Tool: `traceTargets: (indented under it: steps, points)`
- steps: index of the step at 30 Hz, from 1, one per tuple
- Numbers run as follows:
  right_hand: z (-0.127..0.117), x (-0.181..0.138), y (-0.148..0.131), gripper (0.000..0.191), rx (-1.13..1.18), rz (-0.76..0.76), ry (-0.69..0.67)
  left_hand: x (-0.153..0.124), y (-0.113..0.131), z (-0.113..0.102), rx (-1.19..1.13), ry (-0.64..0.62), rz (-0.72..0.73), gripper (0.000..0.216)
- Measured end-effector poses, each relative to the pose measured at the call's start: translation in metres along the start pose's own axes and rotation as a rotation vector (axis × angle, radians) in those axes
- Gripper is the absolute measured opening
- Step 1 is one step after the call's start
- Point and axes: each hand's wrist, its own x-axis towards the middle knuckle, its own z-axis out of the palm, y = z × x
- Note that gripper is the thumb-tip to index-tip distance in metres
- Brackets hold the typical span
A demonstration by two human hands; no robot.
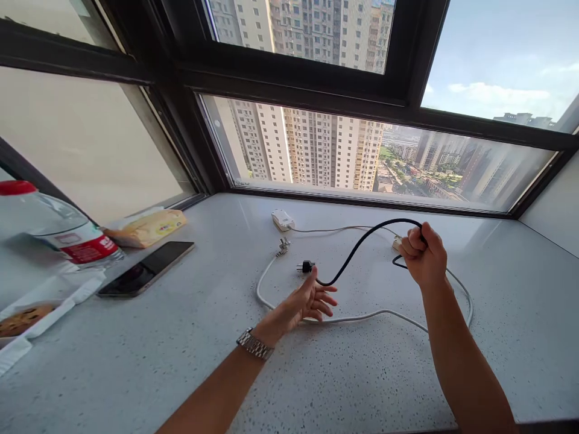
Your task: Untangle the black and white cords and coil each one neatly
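Note:
My right hand (423,256) is closed around a black cable (362,241), lifting it in an arc above the grey speckled counter (181,337). The cable ends in a black plug (307,266) that hangs just above the counter. My left hand (312,301), with a metal watch on the wrist, is open with fingers spread, right under the cable's low bend near the plug, holding nothing. A white cord (362,316) loops on the counter around both hands, with a white plug (283,246) at one end and a white adapter box (283,219) by the window.
A dark phone (147,268) lies to the left, beside a yellow-wrapped packet (149,228) and a clear water bottle with a red cap (58,226). A white wrapper with a cookie (27,316) sits at the left edge. Windows bound the counter behind.

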Motion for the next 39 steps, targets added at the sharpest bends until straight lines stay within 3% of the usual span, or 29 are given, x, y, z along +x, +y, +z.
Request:
traceTargets:
  steps: [2,4,7,11,15,18,21,26,29,33,36,39]
  points:
    - [-0.003,-0.004,-0.009,0.035,-0.08,-0.001,-0.07,0.009,0.012,0.013,-0.437,-0.01,0.061,0.042]
    - [-0.012,-0.008,-0.023,0.038,-0.217,0.055,-0.18,0.018,0.029,0.02,-0.665,0.143,0.183,0.02]
    - [-0.027,-0.014,-0.046,0.044,-0.491,0.219,-0.329,0.02,0.048,0.025,-0.648,0.234,0.278,0.008]
    - [-0.026,-0.014,-0.049,0.051,-0.858,0.368,-0.359,0.007,0.052,0.044,-0.436,0.082,0.425,0.007]
    - [-0.004,-0.005,-0.016,0.053,-1.156,0.304,-0.198,0.002,0.047,0.075,-0.315,-0.111,0.405,0.035]
    - [0.007,0.0,0.009,0.055,-1.277,0.191,-0.087,0.009,0.044,0.094,-0.382,-0.296,0.325,0.058]
    - [0.009,0.002,0.022,0.057,-1.323,0.21,-0.092,0.014,0.045,0.103,-0.5,-0.36,0.249,0.053]
    - [0.005,0.005,0.03,0.06,-1.256,0.173,-0.116,0.015,0.056,0.097,-0.513,-0.277,0.235,0.039]
    - [-0.001,0.01,0.029,0.057,-1.039,0.08,0.039,0.016,0.069,0.082,-0.579,-0.102,0.338,0.043]
    - [-0.019,0.018,0.02,0.052,-0.878,0.083,0.313,0.013,0.09,0.057,-0.765,0.106,0.564,0.035]
    - [-0.033,0.02,0.015,0.05,-0.992,0.04,0.453,0.007,0.1,0.042,-0.794,0.138,0.691,0.029]
    - [-0.035,0.017,0.016,0.043,-1.268,-0.083,0.553,0.004,0.101,0.041,-0.653,0.131,0.7,0.024]
